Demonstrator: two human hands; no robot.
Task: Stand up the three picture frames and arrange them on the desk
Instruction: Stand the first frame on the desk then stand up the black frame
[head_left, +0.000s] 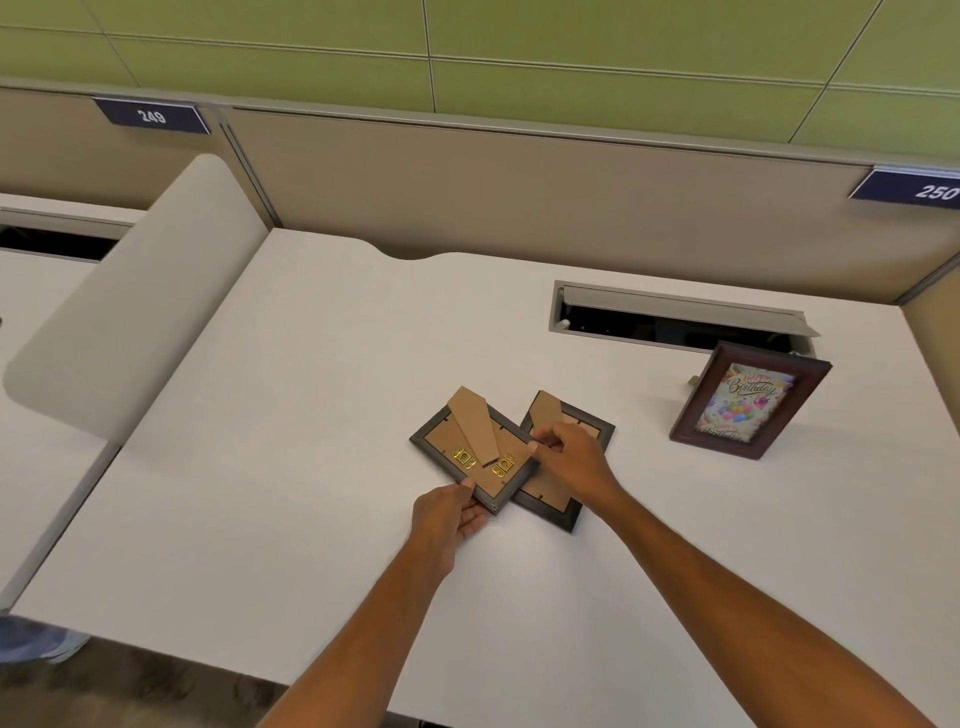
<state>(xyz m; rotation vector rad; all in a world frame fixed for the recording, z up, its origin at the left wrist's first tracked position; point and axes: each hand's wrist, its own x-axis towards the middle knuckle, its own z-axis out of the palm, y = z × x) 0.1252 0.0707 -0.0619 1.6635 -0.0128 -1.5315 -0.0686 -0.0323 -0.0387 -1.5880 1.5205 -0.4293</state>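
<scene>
Two dark picture frames lie face down in the middle of the white desk, cardboard backs and stand flaps up. The left frame overlaps the right frame and shows two gold hangers. My left hand grips the left frame's near corner. My right hand pinches that frame's right edge, resting over the second frame. A third frame, brown with a birthday picture, stands upright at the right.
An open cable hatch with a raised lid sits in the desk behind the standing frame. A beige side divider bounds the desk on the left, a partition wall the back. The near desk edge runs below my forearms.
</scene>
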